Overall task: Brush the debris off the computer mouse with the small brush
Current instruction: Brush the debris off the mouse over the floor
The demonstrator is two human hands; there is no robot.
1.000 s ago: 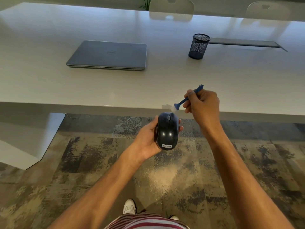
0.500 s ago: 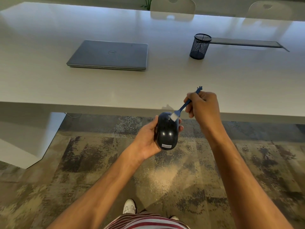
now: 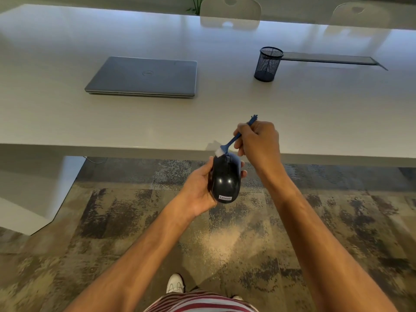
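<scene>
A glossy black computer mouse (image 3: 225,179) with a white label at its near end is held in the air just in front of the table edge. My left hand (image 3: 199,188) grips it from the left, fingertips showing on its right side. My right hand (image 3: 258,144) pinches a small blue brush (image 3: 234,138) with white bristles. The bristles touch the mouse's far left front corner, beside the scroll wheel. The handle's end sticks up past my knuckles.
A white table (image 3: 67,122) spans the view, bearing a closed grey laptop (image 3: 144,76), a black mesh pen cup (image 3: 268,64) and a dark flat strip (image 3: 326,57). Two chairs stand behind it. Patterned carpet and my shoe lie below.
The brush swept down onto the mouse's front, then across to its far left corner. My right hand shifted slightly with it. The mouse stayed in my left hand.
</scene>
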